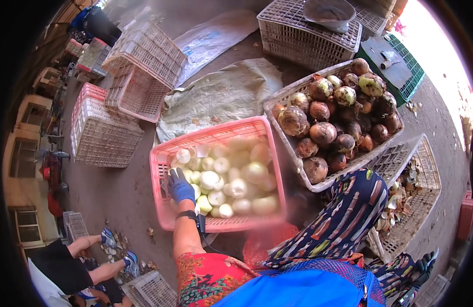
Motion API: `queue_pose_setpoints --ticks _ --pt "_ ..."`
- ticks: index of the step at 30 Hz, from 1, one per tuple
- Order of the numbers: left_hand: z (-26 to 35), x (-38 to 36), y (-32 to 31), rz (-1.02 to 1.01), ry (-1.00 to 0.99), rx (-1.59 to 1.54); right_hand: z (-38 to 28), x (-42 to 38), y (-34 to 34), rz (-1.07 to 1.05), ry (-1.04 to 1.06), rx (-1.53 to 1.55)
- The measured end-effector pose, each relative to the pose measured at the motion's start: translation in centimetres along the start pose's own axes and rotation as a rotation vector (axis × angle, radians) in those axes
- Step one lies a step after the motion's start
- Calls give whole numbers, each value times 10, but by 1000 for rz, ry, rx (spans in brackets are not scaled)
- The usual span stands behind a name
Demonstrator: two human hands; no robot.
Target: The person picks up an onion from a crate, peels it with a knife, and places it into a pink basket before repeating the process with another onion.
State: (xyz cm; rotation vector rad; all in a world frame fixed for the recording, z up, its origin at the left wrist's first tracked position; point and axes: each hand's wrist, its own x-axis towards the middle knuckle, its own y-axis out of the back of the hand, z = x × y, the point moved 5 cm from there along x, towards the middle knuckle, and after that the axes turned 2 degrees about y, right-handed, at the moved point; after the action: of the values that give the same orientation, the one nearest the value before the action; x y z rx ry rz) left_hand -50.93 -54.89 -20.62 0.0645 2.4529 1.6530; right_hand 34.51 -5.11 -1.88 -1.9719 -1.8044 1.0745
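Observation:
My left hand (180, 188), in a blue glove with grey fingertips, reaches over the left side of a pink plastic crate (218, 225). Its fingers are stretched out and apart beside the peeled onions, and I see nothing held in them. Several pale peeled onions (210, 179) fill the crate; those on its right side look hazy through a blur on the lens. To the right, a whitish crate (291, 156) holds many unpeeled, brown-skinned onions (323, 133), a few partly green. My right hand is out of view.
At the right, a tilted crate (426, 189) holds onion skins (395, 204). Stacked crates (106, 135) stand at the left, and woven sacks (216, 97) lie ahead. A metal bowl (329, 13) rests on a crate at the back. Another person's legs (101, 266) are at lower left.

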Motion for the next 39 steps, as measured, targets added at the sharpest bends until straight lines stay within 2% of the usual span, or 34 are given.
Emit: queue_pose_setpoints --ticks 2,4,6,7,9,11,13,14,15,16,17,19,20,21,24,28,31,32,34,35,36,38,39 --pt "-12 20 -49 -73 -76 170 0 -3 0 4 2 0" --pt "-15 19 -64 -123 -115 265 1 -4 -2 7 1 -1" --pt "-9 18 -61 -163 -175 347 2 -5 -4 7 -4 0" --pt "-12 13 -57 -196 -116 184 0 -5 -3 7 -8 2" --pt "1 22 -36 -274 -82 200 -2 -7 -2 -7 -3 15" --pt "28 33 13 -568 -181 135 -6 -5 -1 -38 -9 31" --pt "59 54 39 -440 -322 -56 -6 -1 1 -65 -11 42" --pt "73 63 43 -359 -298 -185 -7 -1 2 -78 -13 39" --pt "112 22 127 -250 -276 -438 -7 1 3 -88 -13 42" --pt "137 26 127 -25 -356 -502 -9 3 3 -93 -16 50" --pt "173 -6 177 68 -431 -691 -11 4 5 -101 -18 50" --pt "238 -44 223 247 -714 -817 -10 4 5 -101 -30 67" --pt "269 -57 232 318 -846 -748 -8 5 2 -103 -38 77" --pt "296 -69 241 303 -927 -669 -8 4 -1 -91 -46 80" --pt "366 -71 226 400 -1045 -294 -11 0 6 -132 -34 80" --pt "404 -48 204 130 -927 -345 -17 -19 12 -130 -28 110" --pt "402 -43 211 68 -933 -669 -23 -30 21 -126 -24 111" --pt "400 -43 214 -155 -916 -1056 -25 -31 21 -124 -30 107" --pt "400 -66 219 -815 -548 -1798 -24 -26 26 -90 -58 93" --pt "403 -82 234 -1213 -742 -1962 -23 -21 30 -54 -81 79" --pt "407 -100 239 -1393 -761 -1944 -23 -13 35 -16 -102 64" --pt "432 -159 278 -1413 -919 -1918 -9 16 17 272 -38 -193" --pt "440 -190 298 -1413 -990 -1910 2 26 -4 295 -30 -254"
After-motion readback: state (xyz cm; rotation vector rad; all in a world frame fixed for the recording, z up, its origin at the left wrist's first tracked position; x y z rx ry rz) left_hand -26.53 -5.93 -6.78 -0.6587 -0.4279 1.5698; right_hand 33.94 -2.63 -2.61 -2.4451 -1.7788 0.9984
